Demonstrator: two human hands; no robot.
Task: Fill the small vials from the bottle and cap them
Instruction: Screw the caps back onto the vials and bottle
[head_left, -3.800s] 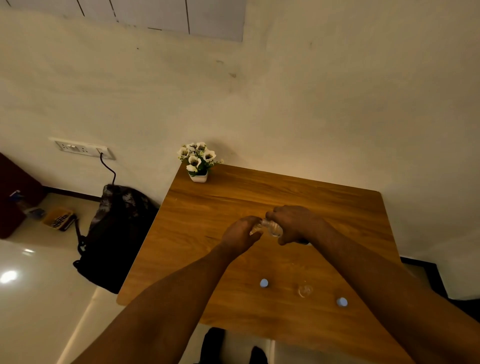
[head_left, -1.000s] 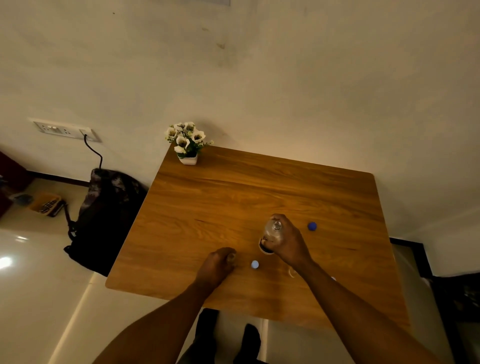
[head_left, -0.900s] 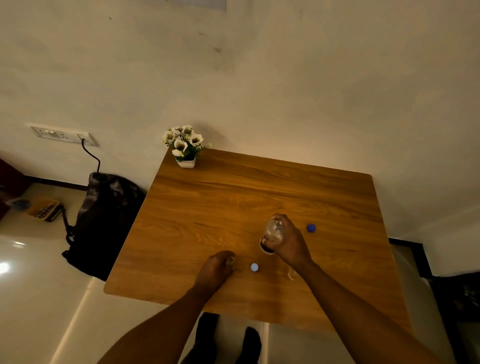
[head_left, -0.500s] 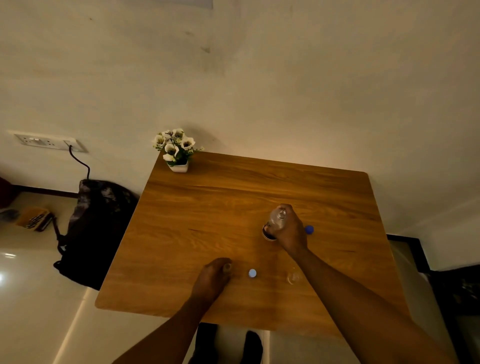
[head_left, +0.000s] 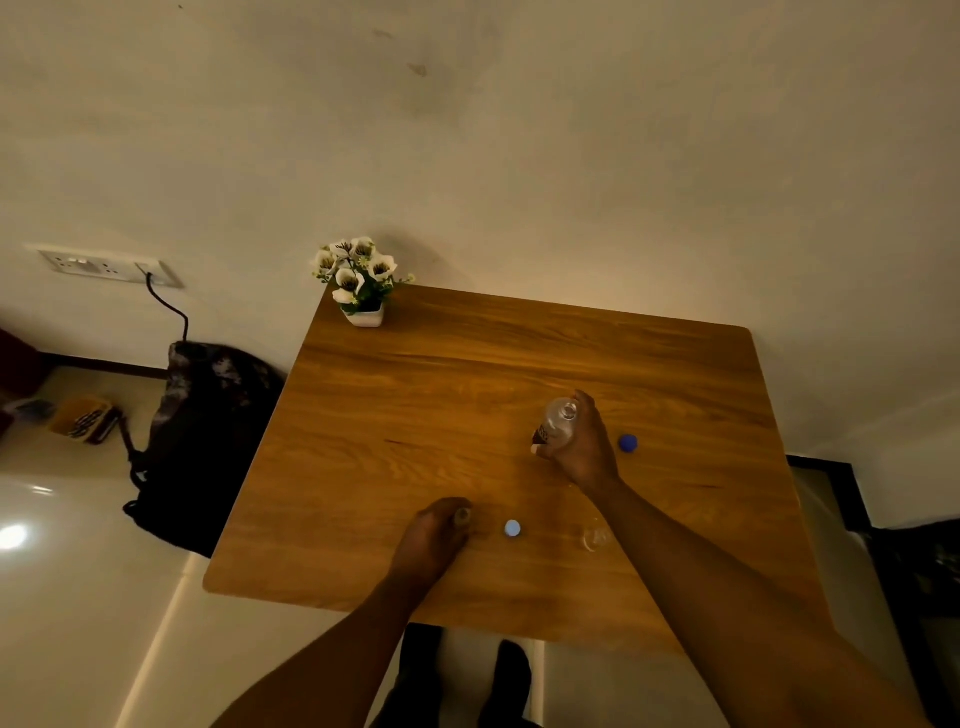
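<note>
My right hand grips a clear plastic bottle that stands uncapped on the wooden table. The bottle's blue cap lies just right of that hand. My left hand rests near the front edge, fingers closed around a small vial whose open top shows. A pale blue vial cap lies right of it. A second clear vial stands open further right, partly behind my right forearm.
A small white pot of white flowers sits at the table's far left corner. A dark bag lies on the floor to the left, under a wall socket. My feet show below the table's front edge.
Earlier both hands held the bottle above the table. Since then it stands on the table in my right hand, slid slightly further away; my left hand has stayed on the small vial.
</note>
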